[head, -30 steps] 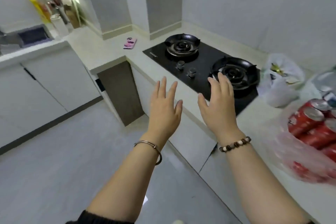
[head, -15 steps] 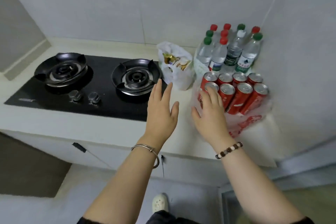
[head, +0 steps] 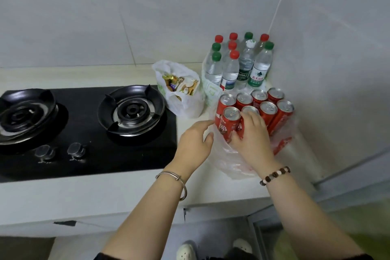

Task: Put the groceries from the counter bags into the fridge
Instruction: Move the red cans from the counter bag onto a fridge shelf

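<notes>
Several red cola cans [head: 268,110] stand in a clear plastic bag [head: 230,160] on the white counter [head: 95,194], in the corner by the wall. My right hand [head: 251,135] curls around a front can, with its thumb between that can and its neighbour [head: 229,124]. My left hand [head: 196,139] is open, fingertips touching the bag's left edge beside the front cans. Behind the cans, several water bottles [head: 244,65] with red and green caps stand in another clear bag. A white bag of snacks [head: 181,91] sits to their left.
A black two-burner gas hob [head: 84,124] fills the counter to the left, its knobs [head: 61,152] near the front edge. Tiled walls close off the back and right. My feet [head: 213,251] show on the floor below the counter edge.
My view swung from the hob and floor to the counter corner. Both hands moved forward to the cans; the right hand now grips a front can and the left touches the bag.
</notes>
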